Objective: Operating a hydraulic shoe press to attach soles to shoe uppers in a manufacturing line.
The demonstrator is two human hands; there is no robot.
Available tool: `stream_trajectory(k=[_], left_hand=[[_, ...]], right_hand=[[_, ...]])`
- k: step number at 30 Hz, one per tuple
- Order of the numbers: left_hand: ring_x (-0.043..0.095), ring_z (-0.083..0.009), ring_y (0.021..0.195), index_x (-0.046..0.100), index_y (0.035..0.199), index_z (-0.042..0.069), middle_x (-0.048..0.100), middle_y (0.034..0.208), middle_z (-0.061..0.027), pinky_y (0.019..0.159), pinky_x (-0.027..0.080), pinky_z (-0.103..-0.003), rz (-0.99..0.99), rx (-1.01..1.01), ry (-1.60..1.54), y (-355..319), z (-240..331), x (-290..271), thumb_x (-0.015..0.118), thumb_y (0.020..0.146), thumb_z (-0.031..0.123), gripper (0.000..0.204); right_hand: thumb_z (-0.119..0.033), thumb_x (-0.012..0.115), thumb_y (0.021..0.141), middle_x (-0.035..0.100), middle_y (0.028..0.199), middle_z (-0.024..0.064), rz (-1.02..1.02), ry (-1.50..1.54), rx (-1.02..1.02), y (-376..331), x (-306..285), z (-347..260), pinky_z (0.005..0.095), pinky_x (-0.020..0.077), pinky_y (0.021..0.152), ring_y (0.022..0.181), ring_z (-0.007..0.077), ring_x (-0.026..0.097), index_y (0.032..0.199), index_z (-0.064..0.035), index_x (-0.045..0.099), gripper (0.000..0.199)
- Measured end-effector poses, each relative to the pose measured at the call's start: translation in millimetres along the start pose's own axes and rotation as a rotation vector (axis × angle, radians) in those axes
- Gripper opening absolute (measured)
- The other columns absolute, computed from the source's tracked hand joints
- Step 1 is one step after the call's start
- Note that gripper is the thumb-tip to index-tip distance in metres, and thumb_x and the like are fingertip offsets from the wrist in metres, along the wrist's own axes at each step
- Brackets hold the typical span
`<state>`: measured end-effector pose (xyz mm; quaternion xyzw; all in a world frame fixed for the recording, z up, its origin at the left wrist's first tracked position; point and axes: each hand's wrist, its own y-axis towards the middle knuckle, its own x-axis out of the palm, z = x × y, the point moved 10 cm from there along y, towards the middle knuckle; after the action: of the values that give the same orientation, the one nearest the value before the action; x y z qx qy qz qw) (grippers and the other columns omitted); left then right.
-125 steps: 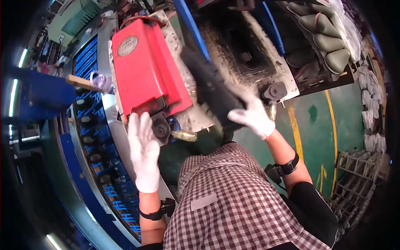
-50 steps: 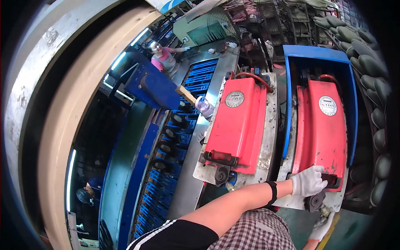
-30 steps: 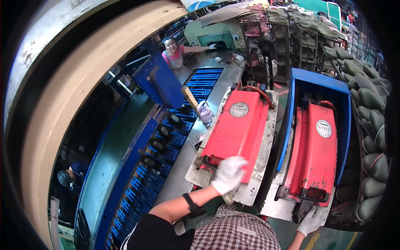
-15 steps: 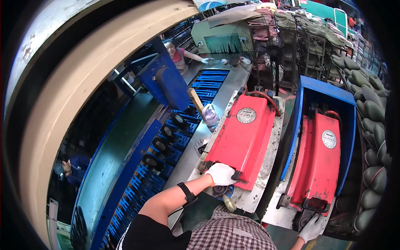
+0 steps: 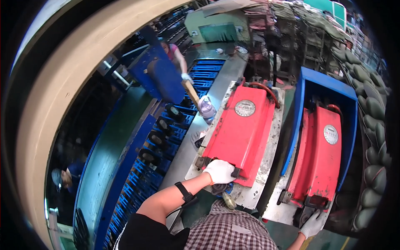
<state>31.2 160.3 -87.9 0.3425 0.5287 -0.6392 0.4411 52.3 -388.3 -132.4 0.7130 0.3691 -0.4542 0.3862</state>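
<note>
Cover (image 5: pixel 237 133), long and red with a round badge (image 5: pixel 245 108) facing up, lies over a pale metal plate (image 5: pixel 253 202). The person's left hand (image 5: pixel 220 172), in a white glove, is closed around the black handle (image 5: pixel 236 171) at the cover's near end; how the fingers meet underneath is hidden. That handle spans the end nearest the body, presumably so the cover can be gripped without reaching across it. Just below the cover's near edge, a yellowish wrapped fitting (image 5: pixel 228 201) sticks out toward the checked apron (image 5: pixel 227 229). A red hose (image 5: pixel 263 86) curves at the cover's far end, probably to keep it away from the handle.

To the right of the cover, and apart from it, a second red cover (image 5: pixel 323 154) stands inside a blue housing (image 5: pixel 325 81), which likely shields it on its outer sides. The right hand (image 5: pixel 311 226), also gloved, is at the near end of this one, against a black knob (image 5: pixel 305 215); whether it grips or merely rests there cannot be told.

Left of the cover, a purple bottle (image 5: pixel 207 109) stands on a steel surface (image 5: pixel 180 166), near a wooden block (image 5: pixel 191 93). Beyond that, a co-worker's hand (image 5: pixel 187 78) is just beside the block. Farther right of the cover, grey-green shoe-shaped pieces (image 5: pixel 368 106) are stacked, seemingly to save room.
</note>
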Motion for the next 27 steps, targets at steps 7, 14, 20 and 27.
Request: stream_trajectory(k=[7, 14, 20, 27], left_hand=[[0.075, -0.0373, 0.076, 0.078, 0.091, 0.013, 0.075, 0.081, -0.0166, 0.071, 0.06, -0.05, 0.071, 0.04, 0.045, 4, 3, -2, 0.067, 0.089, 0.045, 0.034], [0.075, -0.0368, 0.078, 0.079, 0.091, 0.014, 0.075, 0.083, -0.016, 0.071, 0.06, -0.049, 0.079, 0.04, 0.033, 2, 2, -2, 0.068, 0.089, 0.046, 0.034], [0.074, -0.0366, 0.079, 0.078, 0.092, 0.014, 0.075, 0.083, -0.0158, 0.073, 0.06, -0.049, 0.062, 0.043, 0.069, 3, 4, -1, 0.069, 0.089, 0.046, 0.033], [0.075, -0.0367, 0.08, 0.078, 0.09, 0.014, 0.075, 0.083, -0.0164, 0.073, 0.06, -0.049, 0.061, 0.03, 0.073, 3, 2, -1, 0.069, 0.088, 0.047, 0.035]], right_hand=[[-0.03, 0.063, 0.102, 0.074, 0.113, 0.0189, 0.022, 0.086, 0.056, -3, -11, -4, 0.0479, 0.0516, 0.092, 0.106, 0.0386, 0.066, 0.116, -0.004, 0.074, 0.031], [-0.029, 0.062, 0.103, 0.074, 0.113, 0.0173, 0.007, 0.054, 0.052, -5, -6, -1, 0.0474, 0.0517, 0.092, 0.106, 0.0382, 0.066, 0.117, -0.0042, 0.073, 0.031], [-0.03, 0.06, 0.104, 0.075, 0.11, 0.0176, 0.072, 0.028, 0.012, -5, -7, -1, 0.0497, 0.0513, 0.091, 0.104, 0.0398, 0.068, 0.112, -0.0039, 0.073, 0.03], [-0.028, 0.062, 0.103, 0.074, 0.11, 0.0167, 0.06, 0.045, 0.026, -6, -6, 2, 0.0474, 0.0526, 0.088, 0.102, 0.0389, 0.068, 0.115, -0.0052, 0.073, 0.028]])
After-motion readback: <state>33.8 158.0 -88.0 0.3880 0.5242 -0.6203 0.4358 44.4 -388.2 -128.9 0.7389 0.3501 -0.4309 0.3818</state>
